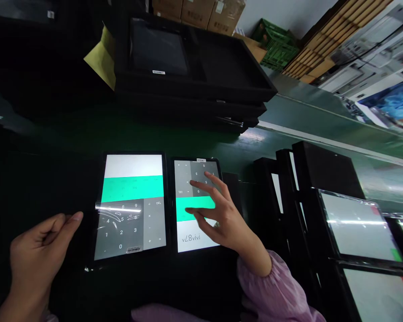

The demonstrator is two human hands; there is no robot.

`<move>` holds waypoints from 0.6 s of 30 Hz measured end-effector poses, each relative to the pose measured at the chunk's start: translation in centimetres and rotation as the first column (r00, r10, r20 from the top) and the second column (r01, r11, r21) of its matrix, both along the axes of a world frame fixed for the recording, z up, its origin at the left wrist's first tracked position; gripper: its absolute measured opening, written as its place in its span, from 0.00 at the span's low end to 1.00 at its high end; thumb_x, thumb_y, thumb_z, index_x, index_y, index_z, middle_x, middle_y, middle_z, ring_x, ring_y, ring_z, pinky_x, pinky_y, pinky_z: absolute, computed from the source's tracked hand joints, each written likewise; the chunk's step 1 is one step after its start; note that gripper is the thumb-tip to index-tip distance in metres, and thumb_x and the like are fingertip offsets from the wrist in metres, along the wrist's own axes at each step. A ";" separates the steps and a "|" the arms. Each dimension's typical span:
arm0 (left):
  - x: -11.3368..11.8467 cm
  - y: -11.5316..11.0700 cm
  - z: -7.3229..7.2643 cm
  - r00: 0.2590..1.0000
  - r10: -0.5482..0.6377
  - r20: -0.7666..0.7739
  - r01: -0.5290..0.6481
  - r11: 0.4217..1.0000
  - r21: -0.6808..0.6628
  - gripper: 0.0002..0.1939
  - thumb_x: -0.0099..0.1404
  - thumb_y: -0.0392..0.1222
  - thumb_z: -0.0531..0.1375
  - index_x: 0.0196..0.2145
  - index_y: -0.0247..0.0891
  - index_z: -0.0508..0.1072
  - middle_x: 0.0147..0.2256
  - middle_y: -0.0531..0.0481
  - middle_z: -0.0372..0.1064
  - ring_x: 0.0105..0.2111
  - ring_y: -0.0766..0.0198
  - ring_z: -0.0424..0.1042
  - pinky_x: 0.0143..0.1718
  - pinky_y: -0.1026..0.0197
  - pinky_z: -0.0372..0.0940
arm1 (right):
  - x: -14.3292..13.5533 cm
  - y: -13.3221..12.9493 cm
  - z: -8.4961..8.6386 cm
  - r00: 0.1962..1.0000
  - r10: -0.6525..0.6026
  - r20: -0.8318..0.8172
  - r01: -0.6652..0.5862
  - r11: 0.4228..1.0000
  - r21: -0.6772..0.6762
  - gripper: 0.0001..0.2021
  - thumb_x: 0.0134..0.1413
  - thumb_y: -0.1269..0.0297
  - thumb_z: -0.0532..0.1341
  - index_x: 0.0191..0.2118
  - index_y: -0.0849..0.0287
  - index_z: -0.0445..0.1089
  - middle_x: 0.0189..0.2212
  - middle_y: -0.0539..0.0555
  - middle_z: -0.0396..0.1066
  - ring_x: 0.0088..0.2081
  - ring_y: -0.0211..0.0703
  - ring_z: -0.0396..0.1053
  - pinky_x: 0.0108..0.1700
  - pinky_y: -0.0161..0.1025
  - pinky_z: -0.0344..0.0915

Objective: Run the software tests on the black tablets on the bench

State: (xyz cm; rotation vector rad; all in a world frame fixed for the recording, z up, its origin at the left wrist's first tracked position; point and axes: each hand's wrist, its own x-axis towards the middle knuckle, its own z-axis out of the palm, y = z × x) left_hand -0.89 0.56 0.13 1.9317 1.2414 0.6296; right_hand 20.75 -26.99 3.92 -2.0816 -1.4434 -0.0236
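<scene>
Two tablets lie side by side on the dark bench, both showing a calculator with a white display band and a bright green band. The left tablet (130,223) has its keypad upright toward me and a small barcode label near the bottom. On the right tablet (184,232) the keypad appears upside down, with characters in the white band. My right hand (225,214) is over this tablet, fingers spread, its fingertips at the screen; whether they touch I cannot tell. My left hand (43,250) is left of the left tablet, thumb pressed to curled fingers, nothing visible in it.
Behind the tablets stand stacked black trays (235,94), the top one holding a dark tablet (159,47). A yellow paper (104,58) sticks up beside them. More tablets in trays (352,226) are stacked at right. A green crate (275,44) stands at the back.
</scene>
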 end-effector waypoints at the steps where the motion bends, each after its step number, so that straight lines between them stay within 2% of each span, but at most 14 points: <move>1: 0.0 0.0 0.1 1.000 0.006 0.012 -0.006 1.000 -0.024 0.29 0.52 0.50 0.68 0.20 0.39 0.48 0.21 0.60 0.42 0.20 0.74 0.48 0.25 0.68 0.56 | -0.1 0.1 -0.1 1.000 0.013 -0.007 -0.013 1.000 -0.012 0.12 0.65 0.71 0.60 0.36 0.56 0.83 0.61 0.60 0.67 0.71 0.64 0.50 0.64 0.66 0.63; 3: 0.2 -0.1 0.1 0.999 0.016 0.041 -0.014 0.998 -0.062 0.28 0.51 0.48 0.68 0.20 0.39 0.49 0.21 0.60 0.42 0.21 0.74 0.47 0.26 0.68 0.55 | 0.0 0.1 -0.2 1.000 0.022 -0.011 -0.022 0.999 -0.026 0.13 0.65 0.71 0.60 0.36 0.57 0.83 0.63 0.60 0.66 0.71 0.65 0.49 0.65 0.66 0.63; 7: 0.4 -0.1 0.1 0.997 0.004 0.071 0.001 0.997 -0.072 0.28 0.54 0.46 0.68 0.21 0.40 0.48 0.21 0.60 0.42 0.22 0.73 0.48 0.26 0.66 0.54 | 0.4 -0.3 -0.4 1.000 -0.011 0.005 0.011 1.000 -0.006 0.14 0.62 0.74 0.60 0.30 0.58 0.82 0.61 0.60 0.68 0.71 0.66 0.50 0.63 0.66 0.65; 10: 0.3 0.1 0.2 0.996 -0.072 0.043 0.075 0.995 -0.065 0.28 0.57 0.47 0.65 0.21 0.41 0.46 0.21 0.59 0.41 0.22 0.72 0.47 0.25 0.64 0.50 | 0.5 -0.7 0.0 0.999 -0.045 0.013 0.044 0.997 0.060 0.14 0.62 0.74 0.59 0.31 0.58 0.82 0.57 0.61 0.71 0.68 0.65 0.56 0.59 0.64 0.69; 14: 0.3 0.4 0.4 0.979 -0.202 -0.004 0.201 0.976 -0.084 0.26 0.62 0.47 0.61 0.22 0.42 0.44 0.22 0.59 0.39 0.22 0.71 0.45 0.26 0.63 0.49 | -0.7 -0.3 1.0 0.987 -0.158 0.003 0.156 0.973 0.171 0.13 0.64 0.74 0.59 0.36 0.57 0.82 0.53 0.61 0.72 0.64 0.62 0.61 0.55 0.61 0.73; 18: 0.2 0.4 0.6 0.964 -0.264 -0.034 0.261 0.961 -0.088 0.24 0.62 0.48 0.59 0.22 0.42 0.45 0.21 0.59 0.40 0.22 0.71 0.46 0.25 0.64 0.49 | -2.9 1.5 1.0 0.984 -0.176 -0.015 0.177 0.977 0.121 0.13 0.66 0.72 0.58 0.38 0.56 0.81 0.55 0.60 0.71 0.65 0.60 0.60 0.56 0.63 0.72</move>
